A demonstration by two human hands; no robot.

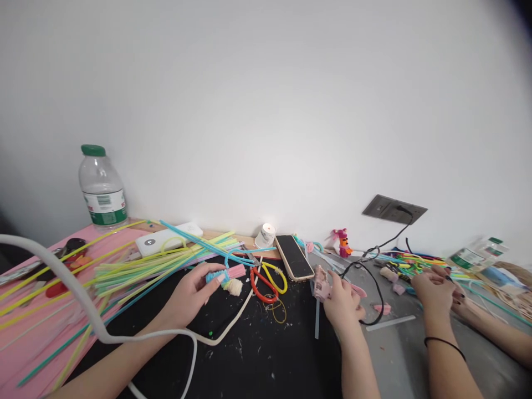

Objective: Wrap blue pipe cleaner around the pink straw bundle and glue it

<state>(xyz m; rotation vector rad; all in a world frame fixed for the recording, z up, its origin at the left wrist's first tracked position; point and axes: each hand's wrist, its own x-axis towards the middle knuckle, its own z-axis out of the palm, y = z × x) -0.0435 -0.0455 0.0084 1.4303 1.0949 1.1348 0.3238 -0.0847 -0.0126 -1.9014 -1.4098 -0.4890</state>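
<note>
Bundle [228, 276]: short cut straw pieces in blue, pink and cream, bunched side by side, held just above the black mat [266, 354], left of the scissors
Left hand [192, 292]: closed on the blue end of the bundle, fingers curled under it and thumb on top
Glue gun [322, 284]: pink, resting where the black mat meets the grey tabletop [399, 354], nozzle end towards the phone
Right hand [343, 299]: laid over the rear of the glue gun, fingers bent round it in a closed grip
Black cord [376, 288]: loops from the glue gun past the right hand and up to the wall socket [394, 209]
Glue stick [317, 324]: pale, lying on the mat just below the glue gun
Scissors [266, 282]: red and yellow handle loops, flat on the mat between the bundle and the phone
Phone [294, 256]: face up with a dark screen, near the wall
Long straws [158, 260]: loose heap of green, yellow and blue, spread over the pink sheet [25, 343] just beyond the left hand
Water bottle [102, 191]: upright, green cap, back left by the wall
White cable [95, 321]: thick, crossing in front of the left forearm
Co-worker's hands [434, 288]: at the right among more coloured straws, a black band on one wrist, apart from the right hand
</note>
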